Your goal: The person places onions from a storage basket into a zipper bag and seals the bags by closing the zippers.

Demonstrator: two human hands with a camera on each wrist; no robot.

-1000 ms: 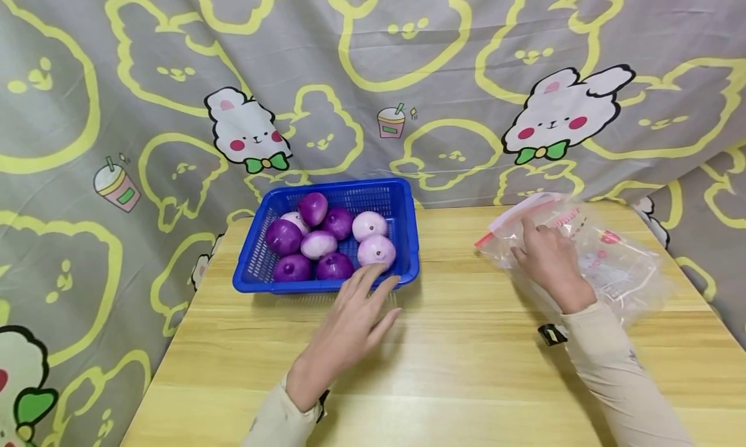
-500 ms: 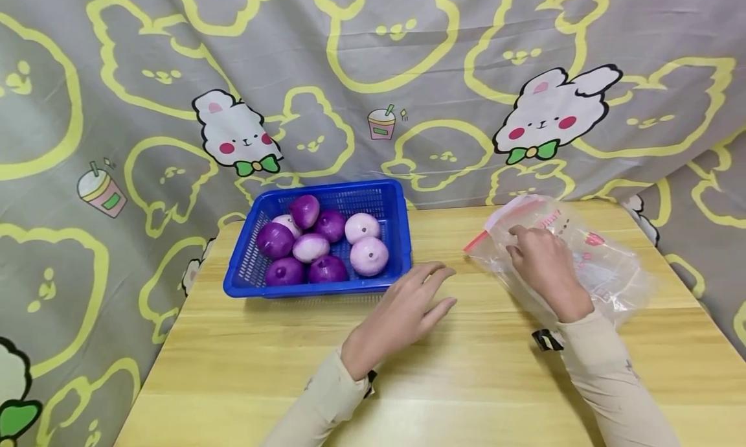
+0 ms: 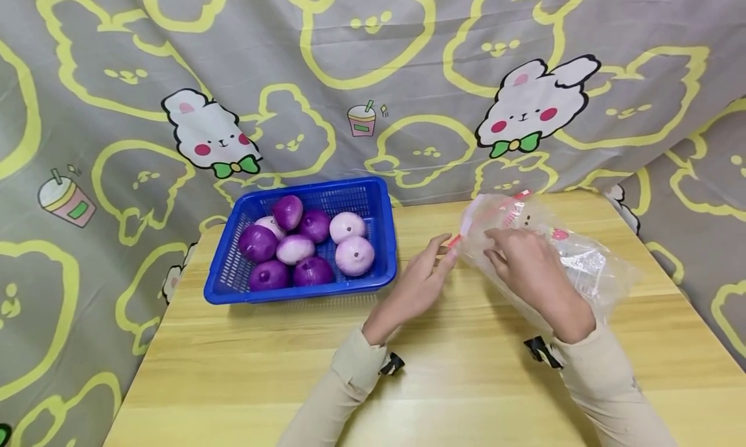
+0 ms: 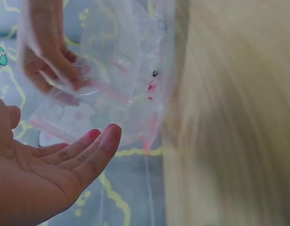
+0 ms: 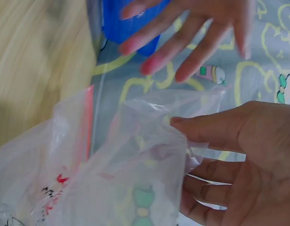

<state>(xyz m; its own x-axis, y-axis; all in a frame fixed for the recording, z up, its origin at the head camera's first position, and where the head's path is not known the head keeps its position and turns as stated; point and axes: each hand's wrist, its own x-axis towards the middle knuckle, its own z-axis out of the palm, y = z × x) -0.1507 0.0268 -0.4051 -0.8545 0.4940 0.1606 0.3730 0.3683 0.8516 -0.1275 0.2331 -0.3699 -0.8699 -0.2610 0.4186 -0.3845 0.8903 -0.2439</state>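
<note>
A clear plastic zip bag with a red-edged mouth and pink print lies at the right of the table. My right hand pinches its film near the mouth; in the right wrist view the thumb lies on one side of the bag and the fingers on the other. My left hand is at the bag's left corner, its fingers straight and a little apart in the left wrist view. Several peeled onions, purple and pale, lie in a blue plastic basket to the left.
The wooden table extends in front of both hands. Behind it hangs a grey curtain with yellow outlines and cartoon rabbits, close to the basket's back rim. Each wrist wears a black strap.
My left hand has moved right, from the basket's front rim to the bag's corner. The right hand has lifted and turned the bag's mouth, which now stands more open. The head view has shifted.
</note>
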